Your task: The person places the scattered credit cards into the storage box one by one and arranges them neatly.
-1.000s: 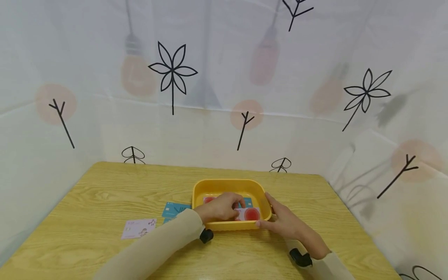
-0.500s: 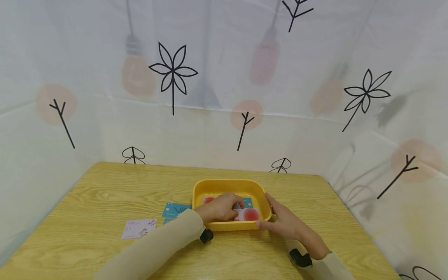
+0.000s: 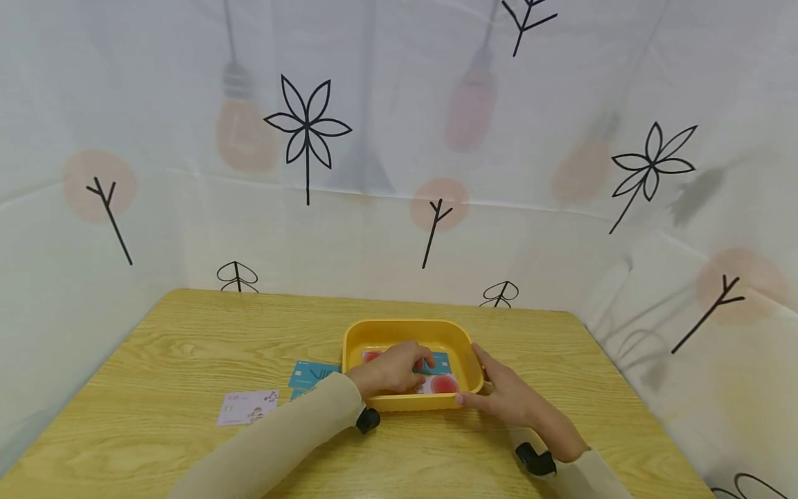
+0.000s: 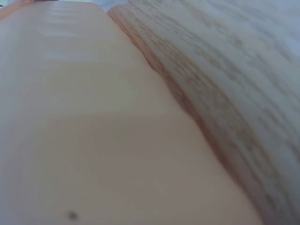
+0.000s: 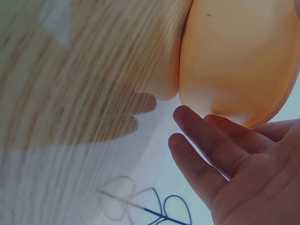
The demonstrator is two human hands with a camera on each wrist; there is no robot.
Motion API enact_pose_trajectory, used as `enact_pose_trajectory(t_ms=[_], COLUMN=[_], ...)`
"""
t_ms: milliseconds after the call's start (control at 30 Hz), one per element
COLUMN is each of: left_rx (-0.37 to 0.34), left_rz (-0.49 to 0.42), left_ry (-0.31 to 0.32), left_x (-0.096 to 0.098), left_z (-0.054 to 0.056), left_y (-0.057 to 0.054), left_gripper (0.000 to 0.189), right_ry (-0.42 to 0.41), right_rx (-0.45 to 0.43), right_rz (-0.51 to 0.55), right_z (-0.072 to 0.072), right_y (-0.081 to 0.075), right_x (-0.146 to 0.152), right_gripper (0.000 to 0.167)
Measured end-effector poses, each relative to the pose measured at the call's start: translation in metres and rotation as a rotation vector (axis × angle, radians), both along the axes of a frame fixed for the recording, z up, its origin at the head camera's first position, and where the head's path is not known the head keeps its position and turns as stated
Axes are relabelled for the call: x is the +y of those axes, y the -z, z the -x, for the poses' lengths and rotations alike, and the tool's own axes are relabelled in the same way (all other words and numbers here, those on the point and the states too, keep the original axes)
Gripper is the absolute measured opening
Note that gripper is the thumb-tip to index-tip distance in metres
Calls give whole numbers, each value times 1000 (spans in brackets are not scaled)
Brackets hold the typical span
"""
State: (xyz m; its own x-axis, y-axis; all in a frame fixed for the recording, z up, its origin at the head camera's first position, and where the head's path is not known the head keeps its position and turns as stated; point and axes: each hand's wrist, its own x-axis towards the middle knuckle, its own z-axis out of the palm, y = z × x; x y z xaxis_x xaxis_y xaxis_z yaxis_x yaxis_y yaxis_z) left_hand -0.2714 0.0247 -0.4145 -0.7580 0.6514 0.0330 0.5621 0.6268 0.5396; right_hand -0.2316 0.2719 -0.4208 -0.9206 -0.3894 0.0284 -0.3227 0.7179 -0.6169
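Note:
A yellow plastic tray [image 3: 411, 403] stands mid-table. My left hand [image 3: 395, 367] reaches into it over the front rim. Its thumb touches the left end of a pale card with a red circle [image 3: 445, 384], while its index finger is raised over a blue card [image 3: 442, 363]. The other left fingers are hidden behind the hand. Another red-circle card [image 3: 372, 356] shows partly at the tray's left. My right hand [image 3: 508, 395] rests against the tray's right end, thumb at the front corner. In the right wrist view, the fingers of this hand [image 5: 248, 173] lie fairly straight beside the tray wall [image 5: 239, 61].
Left of the tray, a blue card marked VIP [image 3: 308, 374] lies on the wooden table [image 3: 249, 319]. A second blue card [image 3: 298, 393] is mostly covered by the left sleeve. Further left is a pale pink VIP card [image 3: 243, 407]. Printed white cloth [image 3: 374, 242] hangs behind.
The red-circle card by my left hand has shifted slightly left and sits lower in the tray, uncovering more of the blue card. The index finger has lifted from it. My right hand stays put.

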Motion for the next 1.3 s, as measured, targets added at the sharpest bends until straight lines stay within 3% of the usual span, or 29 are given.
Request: enact_pose_trajectory(t_ms=[467, 667, 900, 1167, 1300], left_rx=[31, 24, 69, 120, 180], left_rz=[-62, -95, -147, -167, -193], left_ry=[15, -11, -20, -41, -35], left_x=[-8, -24, -48, -72, -83], left_z=[-4, -7, -10, -25, -33], left_y=[-2, -8, -14, -19, -17], left_gripper=[24, 23, 22, 18, 19], right_ry=[5, 15, 21, 17, 19], right_rx=[-9, -20, -10, -2, -3], right_rz=[-4, -12, -20, -19, -26], right_z=[-1, -1, 0, -2, -2], right_y=[0, 1, 2, 0, -2], right_x=[-1, -1, -1, -1, -3], right_gripper=[108, 108, 109, 109, 108])
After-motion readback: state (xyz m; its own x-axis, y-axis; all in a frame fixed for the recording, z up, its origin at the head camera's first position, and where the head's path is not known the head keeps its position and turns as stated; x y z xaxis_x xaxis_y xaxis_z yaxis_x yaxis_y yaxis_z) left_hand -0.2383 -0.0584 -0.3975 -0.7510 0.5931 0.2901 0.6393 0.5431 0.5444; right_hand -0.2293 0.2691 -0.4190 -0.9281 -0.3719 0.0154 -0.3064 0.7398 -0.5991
